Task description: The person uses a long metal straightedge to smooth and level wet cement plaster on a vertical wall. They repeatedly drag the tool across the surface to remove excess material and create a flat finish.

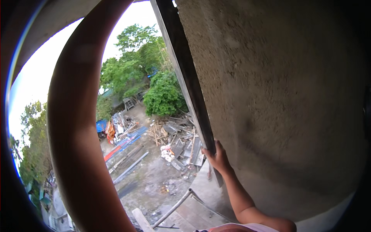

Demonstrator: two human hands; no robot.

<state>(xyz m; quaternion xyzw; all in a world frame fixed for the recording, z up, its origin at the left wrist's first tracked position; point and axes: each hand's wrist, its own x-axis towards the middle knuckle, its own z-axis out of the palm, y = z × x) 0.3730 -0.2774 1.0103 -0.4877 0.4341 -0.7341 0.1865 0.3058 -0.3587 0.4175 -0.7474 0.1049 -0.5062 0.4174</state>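
A long dark board point(190, 79) runs from the top of the view down along the edge of a rough plastered wall point(262, 77), tilted slightly. My right hand point(216, 158) grips it near its lower end, with fingers wrapped round its edge. My left arm rises across the left side of the view and out past the top edge; my left hand is out of sight.
Below are a metal pipe frame point(171, 208) with planks point(189, 212), a heap of timber point(156, 133), long pipes and blue strips point(131, 137) on the dirt ground, and orange material point(110, 131). Leafy trees point(162, 92) stand beyond.
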